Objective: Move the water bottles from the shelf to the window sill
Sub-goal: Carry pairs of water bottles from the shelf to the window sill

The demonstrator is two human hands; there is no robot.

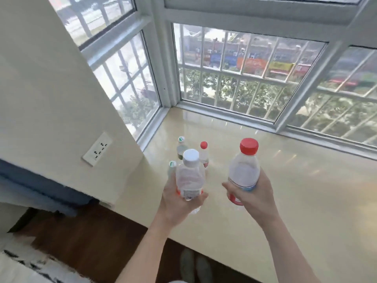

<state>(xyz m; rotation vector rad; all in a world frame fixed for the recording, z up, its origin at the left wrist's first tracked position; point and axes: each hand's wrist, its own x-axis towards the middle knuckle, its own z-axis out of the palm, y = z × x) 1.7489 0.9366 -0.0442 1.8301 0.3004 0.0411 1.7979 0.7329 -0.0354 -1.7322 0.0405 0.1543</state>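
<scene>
My left hand (179, 203) grips a clear water bottle with a white cap (190, 176), held upright above the near left part of the cream window sill (295, 201). My right hand (255, 195) grips a larger clear bottle with a red cap (243, 170), tilted slightly, also over the sill. Three small bottles stand on the sill behind them: a green-capped one (181, 147) at the back, a red-capped one (204, 153) beside it, and another green-capped one (172, 167) partly hidden by my left hand's bottle.
Barred windows (234, 74) close the sill at the back and left. A cream wall with a power socket (97, 149) stands at the left. Dark wood floor (91, 242) and my feet (193, 264) lie below the sill's front edge.
</scene>
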